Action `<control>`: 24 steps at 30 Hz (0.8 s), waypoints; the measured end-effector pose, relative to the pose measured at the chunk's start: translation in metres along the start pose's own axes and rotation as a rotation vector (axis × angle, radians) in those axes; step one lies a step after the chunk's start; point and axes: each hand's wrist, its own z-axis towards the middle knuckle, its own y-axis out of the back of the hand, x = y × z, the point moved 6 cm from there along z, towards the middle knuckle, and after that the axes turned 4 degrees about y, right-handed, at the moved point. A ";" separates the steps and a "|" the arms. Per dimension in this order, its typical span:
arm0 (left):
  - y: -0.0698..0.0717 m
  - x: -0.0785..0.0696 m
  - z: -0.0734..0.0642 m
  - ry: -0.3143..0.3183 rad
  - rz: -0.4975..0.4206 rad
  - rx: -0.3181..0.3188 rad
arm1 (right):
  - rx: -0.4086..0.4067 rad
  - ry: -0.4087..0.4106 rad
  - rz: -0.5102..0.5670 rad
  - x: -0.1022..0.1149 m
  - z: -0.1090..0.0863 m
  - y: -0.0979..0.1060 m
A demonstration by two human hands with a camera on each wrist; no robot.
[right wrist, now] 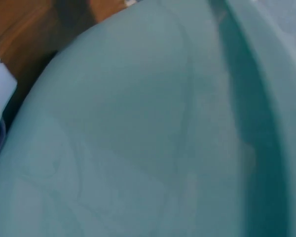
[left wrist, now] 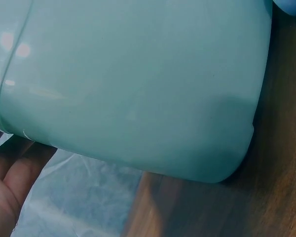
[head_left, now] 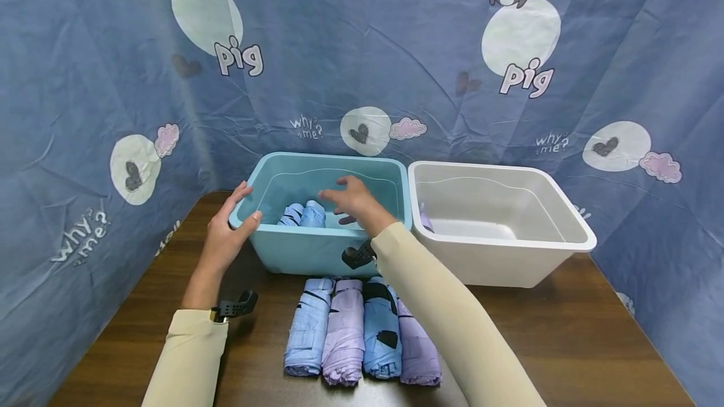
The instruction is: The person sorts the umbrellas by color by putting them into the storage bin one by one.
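Note:
At the left corner of the blue bin [head_left: 328, 250] my left hand [head_left: 226, 228] grips the rim, its thumb over the front edge. The left wrist view shows fingers [left wrist: 24, 170] against the bin's outer wall. Inside the bin lie two rolled blue umbrellas [head_left: 302, 214], partly hidden by the front wall. Just right of them, over the bin, my right hand [head_left: 359, 203] is spread with nothing in its fingers. Below its forearm, on the table, a row of rolled umbrellas lies side by side: light blue [head_left: 308, 328], purple [head_left: 345, 331], darker blue [head_left: 381, 331] and another purple [head_left: 418, 347], partly behind the sleeve.
A white bin [head_left: 481, 262] stands right against the blue one, with a purple rolled umbrella [head_left: 425, 218] at its left inner wall. Both bins sit at the back of the brown wooden table [head_left: 254, 357]. A blue patterned cloth [head_left: 317, 49] hangs behind and at both sides.

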 end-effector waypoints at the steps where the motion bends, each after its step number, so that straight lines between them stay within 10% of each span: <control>1: 0.000 0.000 0.000 -0.003 0.000 -0.002 | 0.007 0.008 0.020 0.001 -0.001 0.002; 24: 0.000 -0.042 -0.016 -0.011 -0.012 -0.017 | 0.100 0.179 0.116 0.022 -0.067 0.053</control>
